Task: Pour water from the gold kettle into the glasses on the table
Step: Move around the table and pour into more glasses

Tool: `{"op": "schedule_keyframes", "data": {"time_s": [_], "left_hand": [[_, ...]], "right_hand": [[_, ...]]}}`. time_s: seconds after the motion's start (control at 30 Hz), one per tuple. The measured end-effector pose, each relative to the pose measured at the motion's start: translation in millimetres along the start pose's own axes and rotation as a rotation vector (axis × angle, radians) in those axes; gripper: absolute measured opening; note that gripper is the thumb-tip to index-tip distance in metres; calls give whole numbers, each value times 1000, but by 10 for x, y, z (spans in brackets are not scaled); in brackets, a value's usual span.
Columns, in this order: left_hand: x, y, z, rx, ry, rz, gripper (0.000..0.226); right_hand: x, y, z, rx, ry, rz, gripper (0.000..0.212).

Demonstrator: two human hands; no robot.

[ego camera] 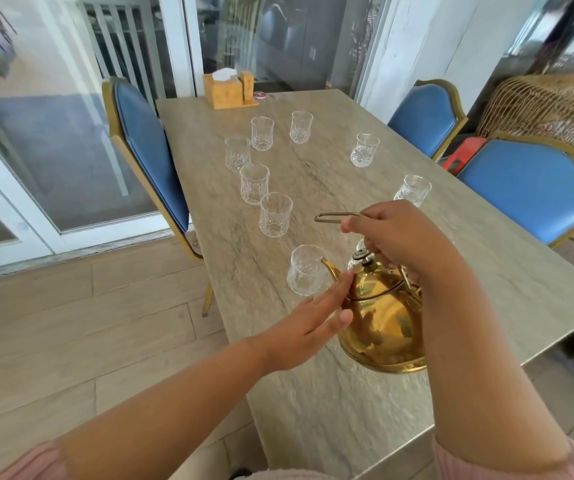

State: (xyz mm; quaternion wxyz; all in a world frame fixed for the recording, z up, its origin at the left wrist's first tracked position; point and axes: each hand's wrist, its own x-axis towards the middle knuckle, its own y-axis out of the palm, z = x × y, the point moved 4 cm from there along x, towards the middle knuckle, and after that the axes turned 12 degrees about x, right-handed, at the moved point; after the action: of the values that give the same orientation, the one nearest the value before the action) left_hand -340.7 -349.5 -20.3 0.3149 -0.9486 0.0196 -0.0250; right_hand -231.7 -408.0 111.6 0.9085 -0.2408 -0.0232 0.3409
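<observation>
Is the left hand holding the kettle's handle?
No, the right hand grips the handle, while the left hand lies open against the gold kettle.

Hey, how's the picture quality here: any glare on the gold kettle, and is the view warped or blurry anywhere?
Head view: the gold kettle carries bright highlights and mirrors the left hand beside it. Head view: wide-angle distortion bends the table edges and leans the door frame near the borders. Head view: soft daylight, faint shadows, and the glasses look fairly sharp.

Head view: worn on my head, facing forward and down along the table from its near left corner.
Nearness: close over my left hand and right hand.
</observation>
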Motion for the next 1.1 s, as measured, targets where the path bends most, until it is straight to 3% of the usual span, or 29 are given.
{"op": "schedule_keyframes", "data": {"time_s": [1.1], "left_hand": [[-82,-52,-236,-152,24,11,54]], "right_hand": [[-55,43,110,-91,-22,19,42]]}}
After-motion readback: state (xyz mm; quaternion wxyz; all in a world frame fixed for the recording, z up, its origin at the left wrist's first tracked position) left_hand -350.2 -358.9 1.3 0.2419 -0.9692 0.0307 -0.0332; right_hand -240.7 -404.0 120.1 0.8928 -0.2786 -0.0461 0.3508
